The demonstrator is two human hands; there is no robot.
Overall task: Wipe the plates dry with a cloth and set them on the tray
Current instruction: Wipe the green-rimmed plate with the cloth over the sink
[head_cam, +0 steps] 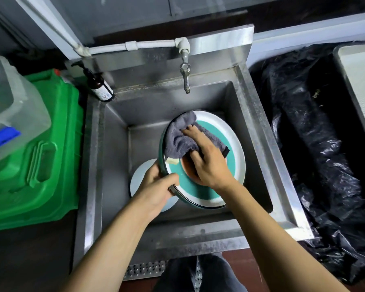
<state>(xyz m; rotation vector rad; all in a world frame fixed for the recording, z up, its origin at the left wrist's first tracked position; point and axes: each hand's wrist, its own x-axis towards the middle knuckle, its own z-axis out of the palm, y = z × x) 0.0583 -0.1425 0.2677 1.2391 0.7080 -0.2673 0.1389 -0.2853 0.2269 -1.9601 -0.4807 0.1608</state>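
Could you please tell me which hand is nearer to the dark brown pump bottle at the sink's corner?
Left. The left hand grips the teal-and-white plate's lower-left rim, on the dark brown pump bottle's side; the right hand presses the grey cloth further right.

Glossy ceramic plate, fluffy grey cloth, dull steel sink.

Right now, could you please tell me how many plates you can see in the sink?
2: a teal-and-white plate held tilted over the basin by both hands, and a pale plate lying on the sink bottom beneath it. Others could be hidden underneath.
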